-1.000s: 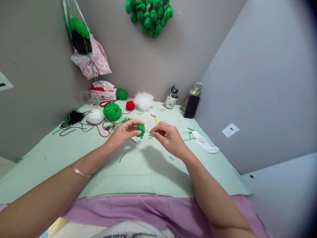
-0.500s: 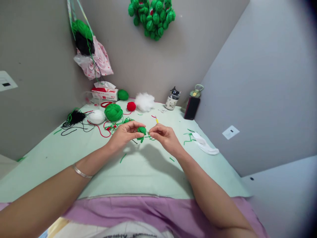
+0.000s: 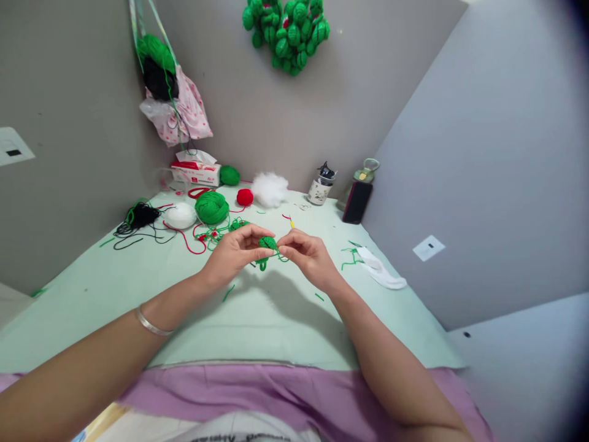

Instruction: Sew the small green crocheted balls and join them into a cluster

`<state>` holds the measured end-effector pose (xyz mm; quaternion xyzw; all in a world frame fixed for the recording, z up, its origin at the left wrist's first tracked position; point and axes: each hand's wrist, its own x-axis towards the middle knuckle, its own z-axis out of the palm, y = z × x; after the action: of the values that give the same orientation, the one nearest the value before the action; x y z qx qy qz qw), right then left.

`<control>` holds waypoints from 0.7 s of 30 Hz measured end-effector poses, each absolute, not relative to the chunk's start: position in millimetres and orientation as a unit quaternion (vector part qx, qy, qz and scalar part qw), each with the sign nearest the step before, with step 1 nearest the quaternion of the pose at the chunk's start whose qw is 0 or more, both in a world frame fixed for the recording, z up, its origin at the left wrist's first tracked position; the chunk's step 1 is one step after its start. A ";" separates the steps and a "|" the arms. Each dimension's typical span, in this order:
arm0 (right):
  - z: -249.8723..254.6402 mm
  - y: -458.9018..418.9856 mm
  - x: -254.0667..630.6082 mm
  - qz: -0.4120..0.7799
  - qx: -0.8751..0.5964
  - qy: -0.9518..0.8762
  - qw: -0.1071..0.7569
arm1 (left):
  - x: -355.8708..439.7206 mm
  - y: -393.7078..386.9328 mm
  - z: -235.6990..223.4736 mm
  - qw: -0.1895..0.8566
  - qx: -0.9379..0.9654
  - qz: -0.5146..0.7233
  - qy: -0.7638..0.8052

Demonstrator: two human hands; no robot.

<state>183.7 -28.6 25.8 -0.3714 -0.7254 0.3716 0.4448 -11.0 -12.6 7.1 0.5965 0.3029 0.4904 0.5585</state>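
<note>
Between the thumb and fingers of my left hand (image 3: 232, 255) is a small, rounded green crochet piece (image 3: 267, 243) with a dark line across it and a green loop hanging below. My right hand (image 3: 306, 253) is closed in a pinch against the piece's right side. What its fingertips grip is too small to make out; a strand of green yarn (image 3: 282, 258) curls just under them. A yellow-handled tool (image 3: 292, 224) shows partly behind my right hand, beside a short red thread.
Behind my left hand are a green yarn ball (image 3: 211, 207), a white ball (image 3: 180, 216), black yarn (image 3: 142, 215) and a red ball (image 3: 245, 197). White stuffing (image 3: 270, 189), a jar (image 3: 321, 187), a phone (image 3: 358, 202) and a tissue box (image 3: 197, 172) stand along the back. White cloth (image 3: 381, 270) lies right.
The green piece has shifted slightly right in my left hand's grip, closer to my right fingertips. The gap between my hands has narrowed. The view has moved a little.
</note>
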 end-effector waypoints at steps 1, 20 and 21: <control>27.0 -28.2 185.3 0.379 -0.369 -0.726 0.440 | -11.6 -12.3 7.0 0.561 0.598 0.489 0.299; 27.5 -29.4 181.8 0.463 -0.381 -0.672 0.435 | -10.2 -18.7 12.4 0.524 0.629 0.497 0.289; 27.7 -29.8 181.2 0.461 -0.383 -0.673 0.434 | -10.1 -19.0 12.4 0.523 0.628 0.498 0.290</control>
<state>181.2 -29.8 27.7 -0.3830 -0.6731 0.4606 0.4336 -10.1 -19.0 12.4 0.6277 0.2899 0.4983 0.5231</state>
